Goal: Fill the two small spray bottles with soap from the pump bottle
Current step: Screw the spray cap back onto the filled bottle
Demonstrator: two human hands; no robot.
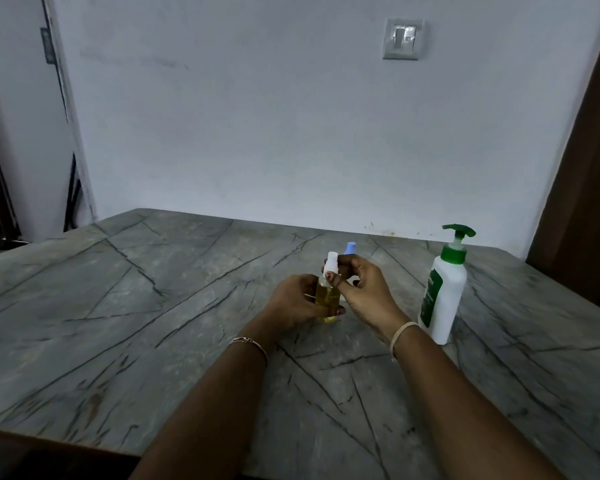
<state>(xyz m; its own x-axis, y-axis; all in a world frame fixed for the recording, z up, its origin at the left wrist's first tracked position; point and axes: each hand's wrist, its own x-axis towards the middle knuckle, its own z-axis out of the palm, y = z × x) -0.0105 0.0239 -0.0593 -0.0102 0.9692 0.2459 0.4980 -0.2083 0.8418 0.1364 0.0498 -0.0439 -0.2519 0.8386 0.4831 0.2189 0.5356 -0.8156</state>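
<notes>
Left hand (pixel 297 299) wraps the soap-filled spray bottle (pixel 327 296) on the counter (pixel 153 306), right hand (pixel 365 293) pinches its white sprayer top (pixel 331 263), so I'd guess capping; next up is twisting it snug, then the blue-topped bottle (pixel 350 248) at 12 o'clock, pump bottle (pixel 442 294) at 3.

1. The blue-capped spray bottle (pixel 350 248), at 12 o'clock from the right hand (pixel 364 294), shows only its cap; the hand hides its body.
2. The left hand (pixel 297 301) grips the yellow spray bottle (pixel 327 296) and covers its 9 o'clock side.
3. The right hand pinches the white spray head (pixel 331 263); the fingertips behind it are hidden.
4. The green label (pixel 433 292) on the pump bottle (pixel 448 301) is too small to read.
5. The picture's edge cuts off the bench (pixel 153 306) and both forearms at 6 o'clock.
</notes>
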